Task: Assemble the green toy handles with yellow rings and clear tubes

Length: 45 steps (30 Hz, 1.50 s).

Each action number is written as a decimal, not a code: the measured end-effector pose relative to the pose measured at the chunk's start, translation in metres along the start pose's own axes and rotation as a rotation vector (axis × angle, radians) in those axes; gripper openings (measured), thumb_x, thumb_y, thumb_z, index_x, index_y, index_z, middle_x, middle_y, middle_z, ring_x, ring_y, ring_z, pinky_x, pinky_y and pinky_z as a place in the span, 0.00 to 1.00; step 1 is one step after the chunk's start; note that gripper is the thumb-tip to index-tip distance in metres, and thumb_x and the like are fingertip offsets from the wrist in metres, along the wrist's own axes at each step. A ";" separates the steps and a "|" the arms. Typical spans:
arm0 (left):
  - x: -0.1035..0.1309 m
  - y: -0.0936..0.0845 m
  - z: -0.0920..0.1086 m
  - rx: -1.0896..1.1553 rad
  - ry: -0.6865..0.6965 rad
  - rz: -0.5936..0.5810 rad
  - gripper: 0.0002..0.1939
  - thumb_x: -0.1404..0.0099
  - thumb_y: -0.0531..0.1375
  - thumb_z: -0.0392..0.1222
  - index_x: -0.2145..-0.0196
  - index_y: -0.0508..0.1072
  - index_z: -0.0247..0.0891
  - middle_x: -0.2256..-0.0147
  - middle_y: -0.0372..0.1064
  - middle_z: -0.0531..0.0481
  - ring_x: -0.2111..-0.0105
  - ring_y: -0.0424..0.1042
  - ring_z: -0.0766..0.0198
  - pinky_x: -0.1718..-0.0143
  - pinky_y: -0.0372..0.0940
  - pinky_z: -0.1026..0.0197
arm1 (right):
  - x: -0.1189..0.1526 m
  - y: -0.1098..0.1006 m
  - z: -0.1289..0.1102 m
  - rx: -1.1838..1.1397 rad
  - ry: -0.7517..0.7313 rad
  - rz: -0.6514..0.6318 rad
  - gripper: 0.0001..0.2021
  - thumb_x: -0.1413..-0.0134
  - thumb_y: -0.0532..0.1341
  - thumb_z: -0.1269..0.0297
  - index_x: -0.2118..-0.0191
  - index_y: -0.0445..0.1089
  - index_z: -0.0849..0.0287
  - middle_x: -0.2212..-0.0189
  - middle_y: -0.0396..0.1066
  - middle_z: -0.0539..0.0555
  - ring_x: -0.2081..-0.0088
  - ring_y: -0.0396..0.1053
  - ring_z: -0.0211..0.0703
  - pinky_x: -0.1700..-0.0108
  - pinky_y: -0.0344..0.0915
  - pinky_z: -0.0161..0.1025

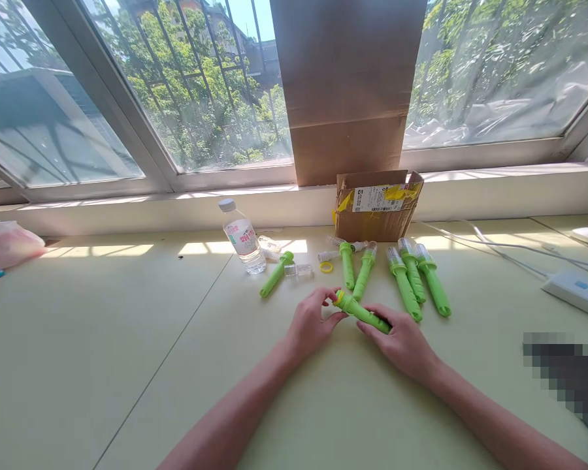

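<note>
A green ribbed plastic handle (pixel 361 313) is held between my two hands just above the table, tilted down to the right. My right hand (pixel 402 343) is closed around its lower end. At the upper left end, my left hand (pixel 316 318) has its fingers closed at a yellow ring (pixel 340 298) fitted on the handle. Behind my hands lie a bare-ended green handle (pixel 347 266) and one with a clear cap (pixel 366 269). A loose yellow ring (pixel 326 267) rests near them. Several capped green handles (pixel 406 287) lie to the right.
A water bottle (pixel 245 240) stands at the left, beside another green handle (pixel 276 275) and clear plastic caps (pixel 298 271). An open cardboard box (pixel 372 219) sits against the sill. At right are a power strip (pixel 575 294) and cables; at far left, a pinkish plastic bag (pixel 10 243).
</note>
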State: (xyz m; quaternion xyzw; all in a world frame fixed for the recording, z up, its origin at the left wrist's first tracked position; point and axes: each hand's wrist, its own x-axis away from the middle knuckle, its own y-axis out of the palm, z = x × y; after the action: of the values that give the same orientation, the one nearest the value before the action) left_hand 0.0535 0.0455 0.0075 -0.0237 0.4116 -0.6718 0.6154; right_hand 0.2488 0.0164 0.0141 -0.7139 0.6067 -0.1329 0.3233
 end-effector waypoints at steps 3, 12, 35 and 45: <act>0.000 0.000 -0.002 0.000 -0.003 -0.004 0.12 0.44 0.63 0.39 0.65 0.64 0.40 0.56 0.73 0.49 0.63 0.72 0.63 0.60 0.70 0.56 | 0.002 0.004 0.000 0.194 -0.060 0.068 0.13 0.43 0.54 0.58 0.58 0.72 0.55 0.70 0.72 0.52 0.69 0.68 0.42 0.68 0.60 0.35; 0.001 0.001 -0.002 0.003 -0.016 -0.019 0.10 0.42 0.62 0.44 0.66 0.65 0.40 0.58 0.73 0.49 0.61 0.73 0.60 0.60 0.69 0.55 | 0.004 0.009 0.003 0.365 -0.126 0.079 0.14 0.39 0.50 0.59 0.57 0.70 0.56 0.68 0.73 0.53 0.68 0.69 0.43 0.70 0.57 0.35; 0.001 0.000 0.000 -0.018 0.007 -0.016 0.10 0.42 0.62 0.42 0.67 0.64 0.40 0.57 0.73 0.50 0.63 0.73 0.63 0.61 0.68 0.58 | 0.004 0.008 0.005 0.257 -0.077 0.108 0.09 0.43 0.54 0.62 0.58 0.65 0.56 0.68 0.72 0.51 0.71 0.68 0.42 0.70 0.60 0.36; 0.004 0.002 0.003 -0.035 0.053 0.049 0.09 0.41 0.61 0.42 0.65 0.64 0.40 0.56 0.73 0.49 0.64 0.73 0.64 0.62 0.68 0.58 | 0.006 0.008 0.005 0.063 -0.092 0.132 0.09 0.42 0.55 0.59 0.59 0.66 0.57 0.69 0.71 0.52 0.72 0.66 0.40 0.71 0.60 0.35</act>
State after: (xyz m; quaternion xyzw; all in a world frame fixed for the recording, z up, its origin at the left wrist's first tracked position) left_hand 0.0559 0.0409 0.0071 -0.0063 0.4400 -0.6495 0.6201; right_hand 0.2466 0.0118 0.0043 -0.6674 0.6324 -0.0974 0.3811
